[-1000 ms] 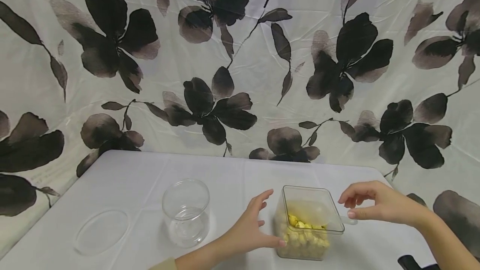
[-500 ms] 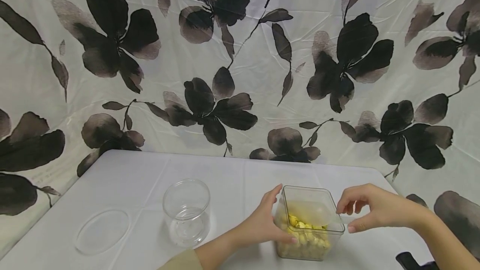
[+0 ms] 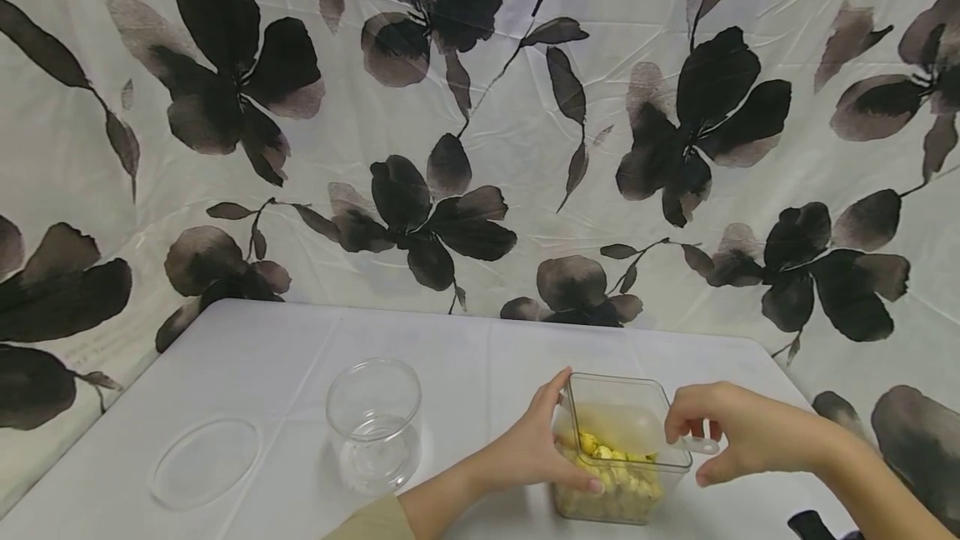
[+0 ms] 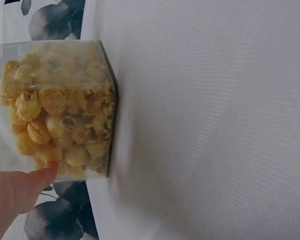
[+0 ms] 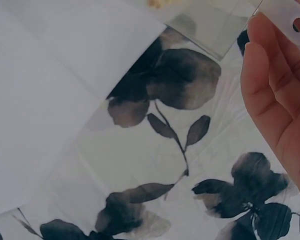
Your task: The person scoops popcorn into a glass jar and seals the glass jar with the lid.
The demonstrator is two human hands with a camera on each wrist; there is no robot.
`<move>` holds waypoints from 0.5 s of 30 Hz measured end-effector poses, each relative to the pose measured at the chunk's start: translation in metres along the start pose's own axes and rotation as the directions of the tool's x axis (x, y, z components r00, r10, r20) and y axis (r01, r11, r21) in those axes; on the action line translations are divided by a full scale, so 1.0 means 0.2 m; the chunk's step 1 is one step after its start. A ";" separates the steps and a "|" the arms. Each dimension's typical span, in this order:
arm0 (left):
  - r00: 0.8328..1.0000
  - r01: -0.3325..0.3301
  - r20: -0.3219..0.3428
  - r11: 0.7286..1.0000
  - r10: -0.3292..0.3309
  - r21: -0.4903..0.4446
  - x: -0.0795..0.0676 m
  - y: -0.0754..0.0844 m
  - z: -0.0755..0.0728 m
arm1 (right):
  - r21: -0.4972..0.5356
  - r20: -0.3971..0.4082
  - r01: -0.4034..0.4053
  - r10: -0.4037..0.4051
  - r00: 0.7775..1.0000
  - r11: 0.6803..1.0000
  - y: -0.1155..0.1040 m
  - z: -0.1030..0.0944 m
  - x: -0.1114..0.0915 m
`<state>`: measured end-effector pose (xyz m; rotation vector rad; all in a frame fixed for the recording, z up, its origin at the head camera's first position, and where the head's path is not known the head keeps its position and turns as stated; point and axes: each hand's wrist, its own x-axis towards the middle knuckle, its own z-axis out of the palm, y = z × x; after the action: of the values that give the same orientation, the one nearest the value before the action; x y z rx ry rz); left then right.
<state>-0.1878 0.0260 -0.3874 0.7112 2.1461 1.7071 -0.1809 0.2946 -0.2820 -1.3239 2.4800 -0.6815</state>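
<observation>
A clear square container (image 3: 600, 494) of yellow popcorn (image 4: 52, 120) stands on the white table. My left hand (image 3: 528, 452) grips it from the left, thumb across the near wall and forefinger at the far corner. Inside lies a pale translucent scoop (image 3: 701, 445), its handle jutting out over the right rim. My right hand (image 3: 750, 432) is at that handle: bent fingers reach over it and touch it, while the thumb stays apart below. In the right wrist view the handle's holed end (image 5: 285, 20) shows above the fingers. The popcorn hides much of the scoop's bowl.
Left of the container stands a round clear jar (image 3: 373, 432) without a lid on it. A clear round lid (image 3: 206, 465) lies flat further left. A black object (image 3: 813, 525) pokes in at the lower right. Floral cloth (image 3: 450, 223) hangs behind the table.
My left hand has moved right and closed round the container. My right hand has come left and down to the scoop handle. The container has stayed in place.
</observation>
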 end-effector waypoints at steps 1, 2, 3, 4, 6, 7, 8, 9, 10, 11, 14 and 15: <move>1.000 -0.001 -0.001 1.000 0.001 -0.004 0.00 0.00 0.00 | -0.020 -0.002 -0.006 0.006 1.000 1.000 0.00 0.00 0.00; 1.000 -0.001 -0.002 1.000 0.001 -0.005 0.00 0.00 0.00 | -0.041 -0.003 -0.012 0.012 1.000 0.999 -0.01 0.01 0.01; 1.000 -0.001 -0.004 1.000 0.001 -0.006 0.01 0.00 0.00 | -0.063 -0.002 -0.020 0.020 1.000 0.998 -0.01 0.01 0.01; 1.000 -0.004 -0.006 1.000 0.004 -0.005 0.01 0.00 0.00 | -0.083 -0.001 -0.027 0.027 1.000 0.996 -0.02 0.01 0.02; 1.000 -0.008 -0.005 1.000 0.008 -0.007 0.01 -0.01 0.00 | -0.115 0.004 -0.050 0.051 0.999 0.992 -0.03 0.02 0.03; 1.000 -0.010 -0.004 1.000 0.010 -0.011 0.01 -0.01 0.00 | -0.127 0.006 -0.062 0.063 0.998 0.990 -0.04 0.02 0.03; 1.000 -0.013 -0.003 1.000 0.013 -0.013 0.01 -0.01 0.00 | -0.141 0.006 -0.071 0.073 0.997 0.987 -0.05 0.02 0.04; 1.000 -0.014 -0.002 1.000 0.014 -0.019 0.01 -0.01 0.00 | -0.158 0.004 -0.082 0.084 0.996 0.984 -0.05 0.02 0.04; 1.000 -0.015 0.000 1.000 0.015 -0.022 0.01 -0.01 0.00 | -0.177 -0.003 -0.089 0.090 0.996 0.980 -0.06 0.01 0.04; 1.000 -0.015 0.001 1.000 0.015 -0.026 0.01 -0.01 0.00 | -0.199 -0.009 -0.098 0.098 0.995 0.975 -0.06 0.01 0.05; 1.000 -0.012 0.001 1.000 0.012 -0.026 0.01 -0.01 0.00 | -0.286 -0.038 -0.095 0.088 0.995 0.953 -0.07 0.00 0.06; 1.000 -0.013 0.001 1.000 0.013 -0.025 0.01 -0.01 0.00 | -0.323 -0.050 -0.083 0.070 0.996 0.943 -0.07 -0.01 0.06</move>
<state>-0.1899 0.0271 -0.3893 0.7205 2.1201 1.7359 -0.1780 0.2781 -0.2737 -1.3186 2.7473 -0.2877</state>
